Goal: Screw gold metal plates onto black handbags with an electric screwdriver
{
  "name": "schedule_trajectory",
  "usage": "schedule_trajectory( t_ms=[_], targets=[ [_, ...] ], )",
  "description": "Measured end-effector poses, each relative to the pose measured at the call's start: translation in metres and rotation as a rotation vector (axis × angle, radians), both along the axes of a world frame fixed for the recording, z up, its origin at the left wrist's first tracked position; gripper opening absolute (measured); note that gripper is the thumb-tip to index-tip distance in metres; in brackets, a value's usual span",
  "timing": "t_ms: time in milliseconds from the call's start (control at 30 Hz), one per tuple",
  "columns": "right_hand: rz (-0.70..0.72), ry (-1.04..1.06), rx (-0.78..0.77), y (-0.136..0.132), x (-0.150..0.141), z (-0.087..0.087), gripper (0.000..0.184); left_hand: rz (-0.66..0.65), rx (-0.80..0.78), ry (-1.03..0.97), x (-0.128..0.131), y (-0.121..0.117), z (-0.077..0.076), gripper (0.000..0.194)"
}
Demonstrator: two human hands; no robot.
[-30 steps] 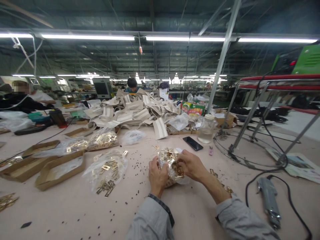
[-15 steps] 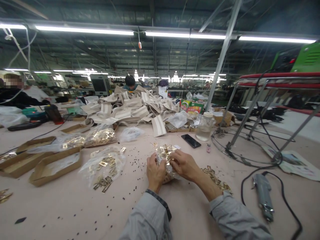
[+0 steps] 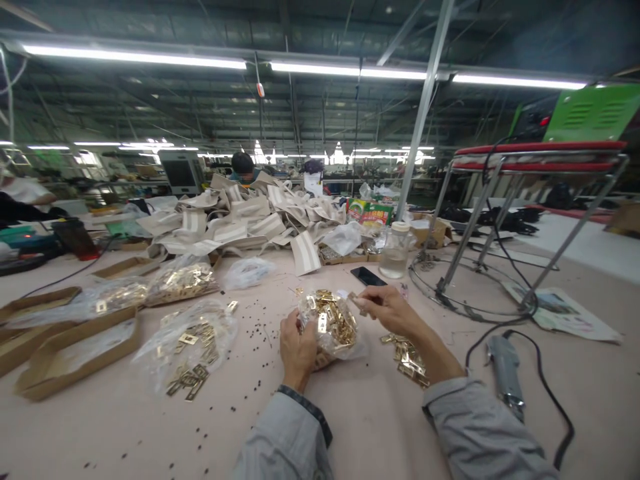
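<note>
A clear plastic bag [image 3: 311, 305] packed with gold metal plates [image 3: 337, 320] stands open-mouthed on the table in front of me. My left hand [image 3: 299, 343] grips its left side, thumb toward the opening. Off the bag's right rim, my right hand [image 3: 387, 308] pinches a small metal plate [image 3: 356, 303] between thumb and fingers. Loose gold plates [image 3: 410, 360] lie in a pile below that hand. Another open bag [image 3: 150, 353] rests on the left, with gold plates [image 3: 193, 380] spilling from it.
Cardboard trays [image 3: 80, 353] and filled bags [image 3: 183, 280] lie left. Grey-white straps [image 3: 245, 220] are heaped at the back. A black phone [image 3: 367, 276], a jar [image 3: 397, 250], a metal-legged stool [image 3: 465, 233] and a corded electric screwdriver [image 3: 505, 377] sit on the right. Small black bits dot the table.
My right hand has come up out of the bag's opening and moved right, with a small plate in its fingers. My left hand still holds the bag. The view has shifted right.
</note>
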State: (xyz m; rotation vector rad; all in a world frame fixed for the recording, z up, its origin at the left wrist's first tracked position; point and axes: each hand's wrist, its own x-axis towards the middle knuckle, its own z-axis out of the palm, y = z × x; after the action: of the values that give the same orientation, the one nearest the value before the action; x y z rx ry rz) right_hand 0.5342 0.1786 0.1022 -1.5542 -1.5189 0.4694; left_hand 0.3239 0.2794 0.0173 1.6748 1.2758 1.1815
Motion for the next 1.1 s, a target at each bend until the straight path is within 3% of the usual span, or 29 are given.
schedule_trajectory(
  t_ms=[200, 467, 600, 667, 733, 833, 967, 1100],
  targets=[
    [0.069, -0.079, -0.350, -0.027, 0.050, 0.009, 0.037, 0.009, 0.007, 0.012, 0.002, 0.004, -0.004, 0.050],
    [-0.197, -0.220, -0.279, -0.024, 0.068, -0.003, 0.026, 0.009, 0.015, 0.034, 0.001, 0.005, -0.005, 0.046],
    [-0.337, -0.195, 0.119, -0.013, 0.036, 0.003, 0.018, 0.011, 0.019, 0.035, 0.002, 0.005, -0.003, 0.045],
    [-0.247, -0.121, 0.295, -0.005, 0.007, 0.002, 0.021, 0.019, 0.030, 0.034, 0.002, 0.005, -0.004, 0.046],
    [-0.108, -0.110, 0.358, 0.004, -0.021, -0.003, 0.019, 0.025, 0.044, 0.030, 0.002, 0.005, -0.005, 0.047],
    [0.034, -0.247, 0.284, 0.014, -0.049, -0.016, 0.018, 0.009, 0.046, 0.002, 0.001, 0.004, -0.006, 0.046],
    [-0.005, -0.460, 0.105, 0.022, -0.057, -0.030, 0.028, -0.010, 0.037, -0.014, 0.001, 0.002, -0.005, 0.044],
    [-0.011, -0.461, 0.043, 0.024, -0.056, -0.032, 0.018, 0.003, 0.033, 0.007, 0.001, 0.000, -0.002, 0.042]
  ],
)
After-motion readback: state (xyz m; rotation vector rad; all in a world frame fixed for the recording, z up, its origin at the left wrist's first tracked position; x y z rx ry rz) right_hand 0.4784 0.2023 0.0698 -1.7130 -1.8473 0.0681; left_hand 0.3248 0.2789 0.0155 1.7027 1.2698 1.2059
